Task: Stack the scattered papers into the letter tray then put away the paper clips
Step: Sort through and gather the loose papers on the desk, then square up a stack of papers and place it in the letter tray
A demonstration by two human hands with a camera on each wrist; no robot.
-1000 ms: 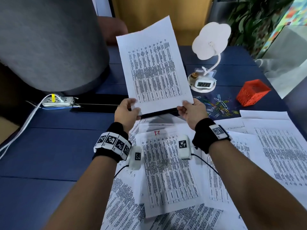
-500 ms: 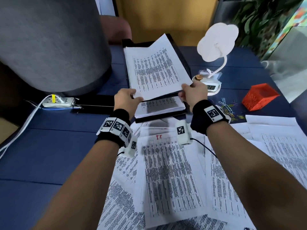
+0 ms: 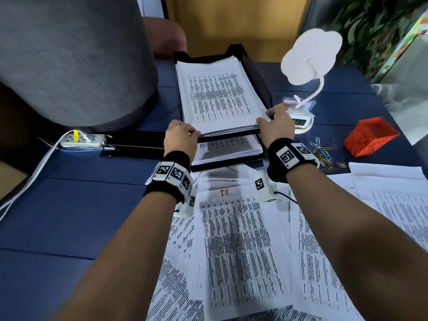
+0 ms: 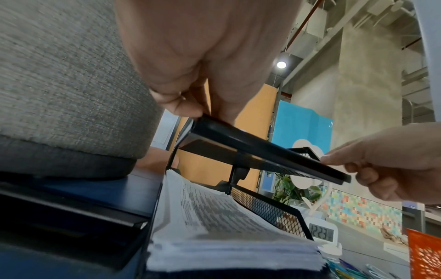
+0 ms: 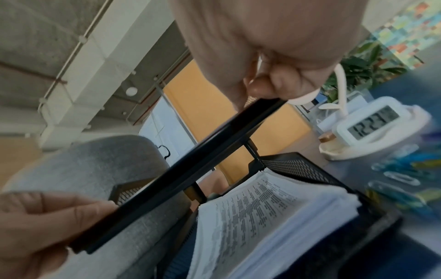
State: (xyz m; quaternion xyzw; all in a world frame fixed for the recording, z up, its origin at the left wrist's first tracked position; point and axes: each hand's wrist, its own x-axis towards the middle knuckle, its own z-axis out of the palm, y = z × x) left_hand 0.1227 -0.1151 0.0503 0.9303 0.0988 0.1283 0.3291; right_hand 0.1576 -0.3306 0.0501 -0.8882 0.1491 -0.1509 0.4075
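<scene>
Our sheet has dropped from upright into the letter tray's top tier. Left hand and right hand still pinch its near corners; releasing unevenly could skew it over the rim between them.

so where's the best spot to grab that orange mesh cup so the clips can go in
Take the orange mesh cup by its outer walls, coming from above with the right hand. It lies tipped on its side just beyond the paper clips, so grip across the flat faces and turn it upright.
</scene>
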